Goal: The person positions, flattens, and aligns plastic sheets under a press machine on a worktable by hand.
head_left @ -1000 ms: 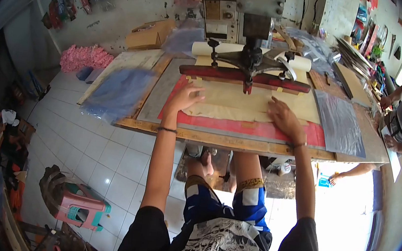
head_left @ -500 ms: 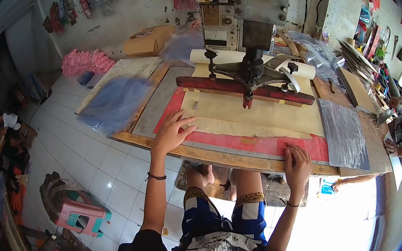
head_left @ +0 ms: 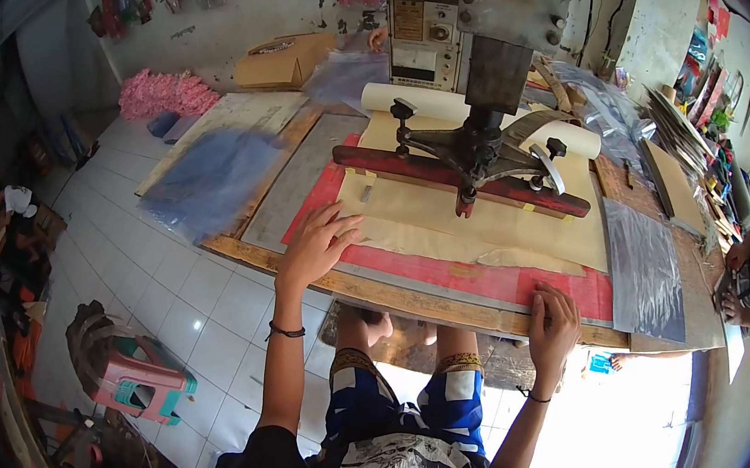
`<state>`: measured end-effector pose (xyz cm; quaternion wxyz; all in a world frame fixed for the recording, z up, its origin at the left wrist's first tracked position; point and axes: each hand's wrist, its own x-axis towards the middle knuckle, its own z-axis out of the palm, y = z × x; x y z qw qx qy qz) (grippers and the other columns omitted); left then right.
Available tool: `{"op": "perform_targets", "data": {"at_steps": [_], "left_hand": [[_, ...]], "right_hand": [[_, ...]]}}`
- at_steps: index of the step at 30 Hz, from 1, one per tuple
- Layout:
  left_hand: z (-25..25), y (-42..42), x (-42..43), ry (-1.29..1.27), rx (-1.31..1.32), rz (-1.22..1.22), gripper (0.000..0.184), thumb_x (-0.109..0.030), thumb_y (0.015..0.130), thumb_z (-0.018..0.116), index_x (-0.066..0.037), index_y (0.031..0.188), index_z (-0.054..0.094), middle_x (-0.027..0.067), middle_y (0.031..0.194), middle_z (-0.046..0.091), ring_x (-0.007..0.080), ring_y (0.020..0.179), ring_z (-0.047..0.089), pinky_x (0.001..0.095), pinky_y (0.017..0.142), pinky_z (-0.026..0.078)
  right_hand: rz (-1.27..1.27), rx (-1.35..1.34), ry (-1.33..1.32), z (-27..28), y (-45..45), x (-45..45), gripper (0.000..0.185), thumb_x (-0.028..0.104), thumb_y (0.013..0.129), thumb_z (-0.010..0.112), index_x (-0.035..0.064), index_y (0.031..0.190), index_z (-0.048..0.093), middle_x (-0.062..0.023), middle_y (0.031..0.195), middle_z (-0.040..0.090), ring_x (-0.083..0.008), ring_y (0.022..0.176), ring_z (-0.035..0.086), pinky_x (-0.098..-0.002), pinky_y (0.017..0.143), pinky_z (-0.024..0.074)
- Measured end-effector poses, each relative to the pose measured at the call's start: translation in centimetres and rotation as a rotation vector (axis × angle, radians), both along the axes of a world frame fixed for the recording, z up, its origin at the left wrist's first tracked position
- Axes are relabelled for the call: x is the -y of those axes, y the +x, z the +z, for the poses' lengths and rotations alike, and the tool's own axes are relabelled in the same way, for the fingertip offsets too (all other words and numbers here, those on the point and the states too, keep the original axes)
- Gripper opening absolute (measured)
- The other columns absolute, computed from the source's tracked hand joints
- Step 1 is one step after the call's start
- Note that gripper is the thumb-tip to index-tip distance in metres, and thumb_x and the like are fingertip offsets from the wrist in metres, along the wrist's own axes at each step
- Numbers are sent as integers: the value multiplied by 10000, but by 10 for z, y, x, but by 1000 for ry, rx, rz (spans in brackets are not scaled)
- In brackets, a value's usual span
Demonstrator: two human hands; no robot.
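Workshop: press [head_left: 483, 142] over worktable [head_left: 404, 300], control box [head_left: 423, 43], stacked boards [head_left: 680, 126].

Between the left hand [head_left: 317, 242] and the right hand [head_left: 556, 327], a hand could pass in over the red sheet [head_left: 445, 269] and the near part of the cream sheet [head_left: 424, 210]; farther back, the dark red bar [head_left: 518, 193] and its black bracket [head_left: 480, 155] block the way.

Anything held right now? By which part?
Nothing visibly held. The left hand lies open over the left side of the red sheet; the right hand, loosely bent, is at the front edge of the worktable.
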<state>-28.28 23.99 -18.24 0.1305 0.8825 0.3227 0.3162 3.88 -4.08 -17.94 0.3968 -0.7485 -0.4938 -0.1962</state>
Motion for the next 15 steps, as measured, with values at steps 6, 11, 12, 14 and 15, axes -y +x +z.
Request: {"op": "perform_targets", "data": {"at_steps": [6,11,12,14,15], "left_hand": [[5,2,4,-24,0,13,369,-342,1021,610,-145,1318,705,211,1438,579,404,1332,518,483,1144,403],[2,1,1,1,8,11,372,-346,1029,600,-142,1323,702,215,1444,580,412,1320,531,478,1135,414],[3,2,2,-1,11,11,372,-345,1030,599,-141,1324,701,215,1446,580,413,1320,532,478,1134,416],[5,2,4,-6,0,12,376,-345,1032,596,-138,1328,699,215,1450,577,410,1324,530,478,1133,417],[6,3,4,-5,-4,14,377,-345,1033,594,-136,1330,698,215,1452,575,409,1326,528,478,1132,418]], "right_hand": [[-5,2,-13,4,-1,1,108,113,941,666,44,916,745,-63,1067,771,-267,1037,700,-400,915,524],[-16,2,0,4,-2,0,106,118,940,675,44,918,748,-67,1057,770,-270,1035,701,-406,917,525],[-18,2,-3,4,-2,1,106,119,940,677,43,919,748,-68,1057,770,-271,1035,701,-408,917,526],[-25,-6,-5,1,-1,1,106,120,940,678,45,921,750,-68,1053,771,-272,1039,701,-410,919,529],[-28,-10,-3,0,-1,2,106,120,941,678,45,922,751,-68,1052,771,-272,1041,701,-411,920,530]]}}
